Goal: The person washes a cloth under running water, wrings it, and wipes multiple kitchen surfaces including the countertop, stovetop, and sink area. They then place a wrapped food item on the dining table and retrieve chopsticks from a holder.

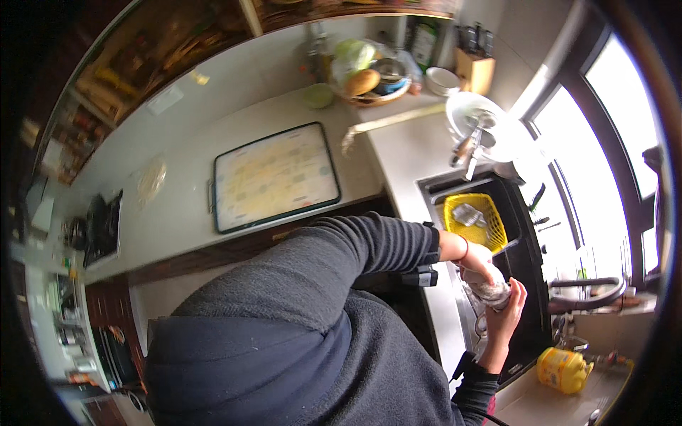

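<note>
Over the black sink, both my hands are on a blurred, grey-white rounded object, whose kind I cannot tell. My left hand, with a red cord at its wrist, grips it from the upper side. The fingers of my right hand close round its lower end. Beside my left hand, a yellow plastic basket stands in the sink with a crumpled whitish item in it. Part of the sink below the hands is hidden by them.
A black curved faucet and a yellow jug are beyond the sink. White bowls with utensils, a wooden knife block and a wicker basket of food stand on the counter. A dark-rimmed cutting board lies further left.
</note>
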Motion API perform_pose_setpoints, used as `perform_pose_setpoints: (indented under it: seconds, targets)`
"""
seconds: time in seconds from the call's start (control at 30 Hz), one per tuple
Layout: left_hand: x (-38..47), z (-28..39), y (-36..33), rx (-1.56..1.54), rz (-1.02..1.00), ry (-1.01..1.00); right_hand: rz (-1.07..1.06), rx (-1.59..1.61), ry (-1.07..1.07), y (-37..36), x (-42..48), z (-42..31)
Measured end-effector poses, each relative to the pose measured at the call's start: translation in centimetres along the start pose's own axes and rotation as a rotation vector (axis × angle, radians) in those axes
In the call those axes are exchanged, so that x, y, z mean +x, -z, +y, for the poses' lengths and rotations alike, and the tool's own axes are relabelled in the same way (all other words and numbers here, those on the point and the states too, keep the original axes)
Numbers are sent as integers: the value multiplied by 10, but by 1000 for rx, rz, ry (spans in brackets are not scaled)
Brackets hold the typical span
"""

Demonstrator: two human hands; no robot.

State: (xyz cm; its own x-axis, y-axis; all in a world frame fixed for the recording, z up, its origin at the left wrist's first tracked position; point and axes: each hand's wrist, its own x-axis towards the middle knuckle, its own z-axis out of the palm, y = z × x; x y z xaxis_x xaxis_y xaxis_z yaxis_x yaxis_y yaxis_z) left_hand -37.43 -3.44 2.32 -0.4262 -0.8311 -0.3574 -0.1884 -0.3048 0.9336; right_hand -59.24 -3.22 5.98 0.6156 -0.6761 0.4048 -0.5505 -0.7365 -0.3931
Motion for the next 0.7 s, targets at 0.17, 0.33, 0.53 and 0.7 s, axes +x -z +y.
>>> perform_pose_setpoints:
  seconds: [0.17, 0.33, 0.53, 0.7]
  targets:
    - [-133, -63, 57, 8, 236, -253, 151, -5, 352, -56, 32, -109]
    - [-294, -125, 94, -539, 818, -153, -124, 122, 659, -111, 54, -232]
    - [-456, -188, 74, -1125, 1344, -430, -198, 340, 764, -160, 76, -350]
    - [-552, -231, 43, -1166, 1648, -454, -275, 646, 604, -183, 99, -425]
